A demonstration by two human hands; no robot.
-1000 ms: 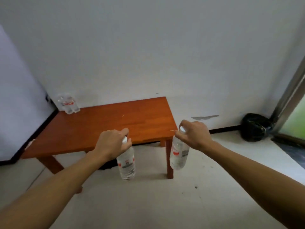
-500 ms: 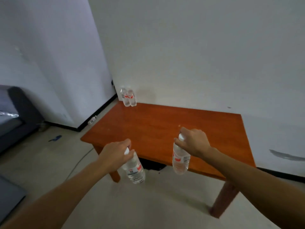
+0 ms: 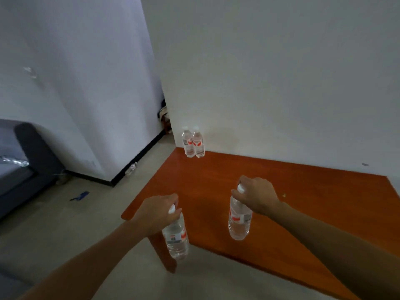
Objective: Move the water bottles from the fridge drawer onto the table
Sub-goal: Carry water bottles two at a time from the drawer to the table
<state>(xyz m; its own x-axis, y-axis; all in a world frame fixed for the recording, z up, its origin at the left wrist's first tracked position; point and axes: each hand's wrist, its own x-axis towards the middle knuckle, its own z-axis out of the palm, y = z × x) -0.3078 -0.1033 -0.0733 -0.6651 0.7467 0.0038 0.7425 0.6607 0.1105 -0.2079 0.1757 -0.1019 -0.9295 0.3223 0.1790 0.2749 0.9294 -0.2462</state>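
My left hand [image 3: 157, 216] grips a clear water bottle [image 3: 175, 238] by its white cap; the bottle hangs over the near left corner of the orange wooden table [image 3: 303, 202]. In my right hand [image 3: 257, 197] hangs a second water bottle [image 3: 239, 220], also held at the cap, above the tabletop. Two more water bottles [image 3: 193, 142] with red labels stand side by side at the table's far left corner against the white wall. No fridge drawer is in sight.
A dark grey sofa [image 3: 26, 156] sits at the left. On the floor lie a small blue object [image 3: 79, 196] and an empty bottle [image 3: 131, 168] near the black skirting. White walls bound the table at the back.
I have stepped closer and turned left; the table now fills the right of the view. Both hands with their bottles have moved from beside the table's edge to over it.
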